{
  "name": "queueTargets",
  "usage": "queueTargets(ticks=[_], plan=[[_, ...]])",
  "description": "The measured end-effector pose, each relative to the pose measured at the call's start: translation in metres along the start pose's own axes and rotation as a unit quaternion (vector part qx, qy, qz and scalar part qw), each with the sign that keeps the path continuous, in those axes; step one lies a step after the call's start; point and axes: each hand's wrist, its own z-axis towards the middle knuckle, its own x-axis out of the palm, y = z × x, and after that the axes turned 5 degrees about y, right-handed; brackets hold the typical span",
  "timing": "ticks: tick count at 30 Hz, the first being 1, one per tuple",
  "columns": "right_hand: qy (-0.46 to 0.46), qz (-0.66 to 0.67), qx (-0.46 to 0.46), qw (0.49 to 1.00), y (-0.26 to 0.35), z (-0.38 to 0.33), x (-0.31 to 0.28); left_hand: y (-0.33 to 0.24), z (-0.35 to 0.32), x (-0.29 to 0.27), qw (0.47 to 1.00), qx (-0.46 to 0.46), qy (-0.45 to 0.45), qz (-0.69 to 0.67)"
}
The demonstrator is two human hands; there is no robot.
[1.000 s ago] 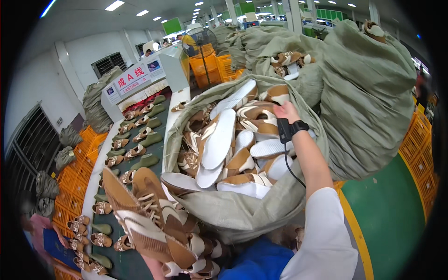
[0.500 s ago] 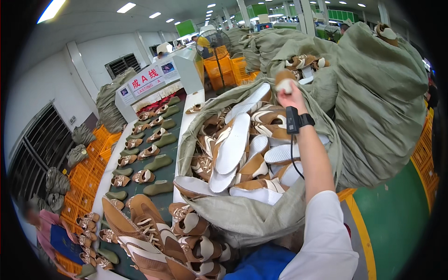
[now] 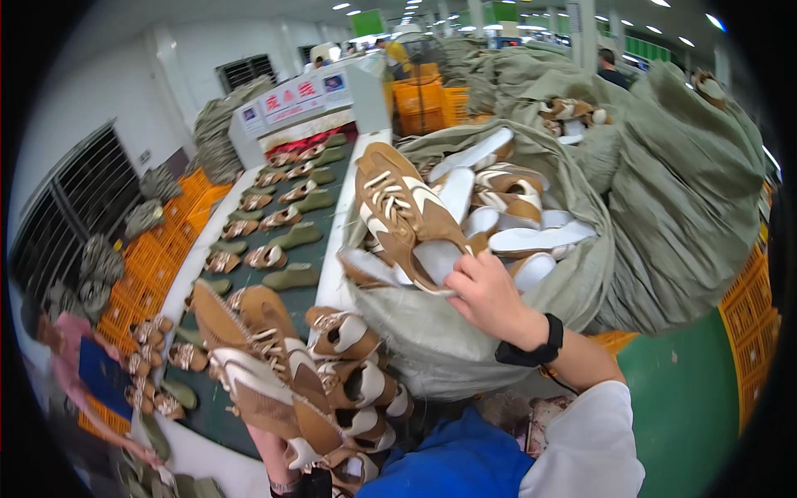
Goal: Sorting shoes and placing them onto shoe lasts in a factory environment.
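Note:
My right hand (image 3: pixel 486 286) pinches a brown shoe upper (image 3: pixel 394 187) with cream stripes and laces by its heel edge. The upper is raised over a large grey-green woven sack (image 3: pixel 490 353), toe pointing away. Inside the sack lie more brown uppers (image 3: pixel 519 199) with white undersides. At the lower left, my left hand (image 3: pixel 266 448) is closed under a bunch of the same uppers (image 3: pixel 270 373), held toe-up; its fingers are mostly hidden by them. Beside that bunch, more brown shoe uppers (image 3: pixel 361 382) are stacked.
A dark conveyor belt (image 3: pixel 249 303) carries rows of brown uppers and green shoe lasts (image 3: pixel 299 235). Across it, a person in pink (image 3: pixel 70 349) reaches toward green lasts. Orange crates (image 3: pixel 158 257) line the left; further full sacks (image 3: pixel 689 199) stand right.
My right hand has come back from the sack's far side toward me, with a shoe upper now lifted over the sack. The view has shifted, and my left hand now shows below the bunch.

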Motion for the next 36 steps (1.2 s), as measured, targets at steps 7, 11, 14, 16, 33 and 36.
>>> queueTargets(ticks=[7, 11, 14, 16, 33, 36], plan=[[0.006, 0.239, -0.1, 0.966, 0.09, 0.024, 0.01, -0.041, -0.023, -0.021, 0.987, 0.002, -0.152, 0.044], [0.045, 0.367, -0.226, 0.901, 0.161, 0.03, 0.031, -0.045, -0.039, -0.042, 0.924, -0.067, -0.228, 0.299], [0.187, 0.391, -0.322, 0.842, 0.211, 0.032, 0.074, -0.045, -0.064, -0.059, 0.903, -0.115, -0.263, 0.319], [0.257, 0.381, -0.366, 0.809, 0.239, 0.027, 0.109, -0.038, -0.087, -0.078, 0.882, -0.144, -0.282, 0.349], [0.413, 0.398, -0.449, 0.685, 0.426, 0.055, 0.202, -0.003, -0.142, -0.207, 0.755, -0.115, -0.05, 0.644], [0.319, 0.493, -0.402, 0.702, 0.418, 0.069, 0.2, 0.024, -0.128, -0.259, 0.73, -0.068, -0.045, 0.678]])
